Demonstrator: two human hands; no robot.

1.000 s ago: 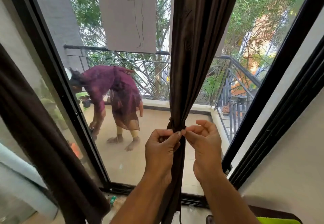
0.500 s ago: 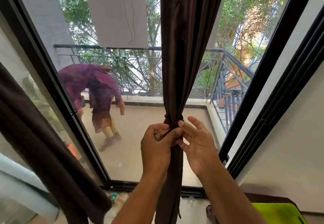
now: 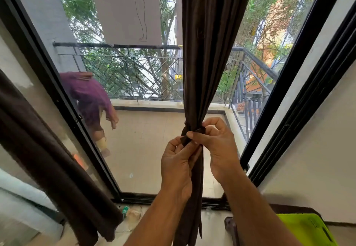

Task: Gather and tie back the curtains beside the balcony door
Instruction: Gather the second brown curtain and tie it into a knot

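Middle curtain gathered, tie band wrapped; our left hand and right hand pinch band ends; knot unfinished, left curtain loose.

The gathered curtain is dark brown cloth with a faint sheen along its folds — the tie band round it looks like the same fabric. A second curtain at the left is brown cloth too, matt and slightly fuzzy. The door frame is black, smooth metal round clear, reflective glass. The balcony railing is dark metal; the balcony floor pale, matt tile.
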